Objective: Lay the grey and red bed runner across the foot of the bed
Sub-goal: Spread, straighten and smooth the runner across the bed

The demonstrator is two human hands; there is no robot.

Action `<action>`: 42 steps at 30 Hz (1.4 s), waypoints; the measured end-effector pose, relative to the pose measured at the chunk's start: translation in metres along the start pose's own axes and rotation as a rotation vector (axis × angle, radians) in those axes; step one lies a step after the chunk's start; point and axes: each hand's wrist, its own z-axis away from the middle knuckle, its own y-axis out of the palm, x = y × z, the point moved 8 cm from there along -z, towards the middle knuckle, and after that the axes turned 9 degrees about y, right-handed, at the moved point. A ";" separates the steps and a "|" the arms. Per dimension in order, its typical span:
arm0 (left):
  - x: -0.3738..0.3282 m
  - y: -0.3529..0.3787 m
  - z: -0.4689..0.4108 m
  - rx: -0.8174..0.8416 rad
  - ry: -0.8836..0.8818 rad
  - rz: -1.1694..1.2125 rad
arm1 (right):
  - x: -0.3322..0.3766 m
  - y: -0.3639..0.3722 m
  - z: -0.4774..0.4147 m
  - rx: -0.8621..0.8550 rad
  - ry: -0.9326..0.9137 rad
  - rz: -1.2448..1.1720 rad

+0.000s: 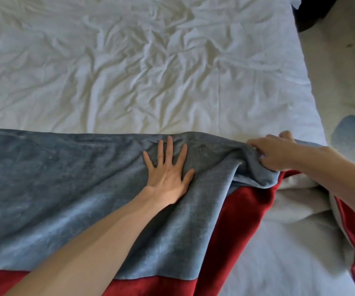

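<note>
The bed runner (65,178) lies across the lower half of the frame, its grey panel spread fairly flat from the left edge to the centre, with the red border (247,206) running along the bottom. Above it the bed (129,71) shows wrinkled white sheeting up to the top of the frame.

The left hand (168,174), at the centre, is flat with fingers spread, pressing down on the grey cloth and holding nothing. The right hand (277,154), at the middle right, has its fingers curled round a gathered fold of the runner's grey edge.

The job looks mostly done. The left stretch is in place, but the right end is bunched and twisted, the red border turned up at the lower right with white bedding showing between. What remains, by my reading, is drawing that end out toward the right side of the bed and smoothing it flat
</note>
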 end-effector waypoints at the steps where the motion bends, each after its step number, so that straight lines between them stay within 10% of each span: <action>1: 0.000 0.000 0.000 0.006 0.003 0.000 | -0.001 0.001 0.000 -0.021 -0.001 0.079; 25: -0.087 -0.020 -0.013 -0.015 0.080 0.192 | -0.087 -0.002 0.035 -0.397 0.586 -0.156; 42: -0.135 -0.037 0.093 -0.263 0.329 0.136 | 0.002 0.049 0.178 -0.658 -0.028 -0.242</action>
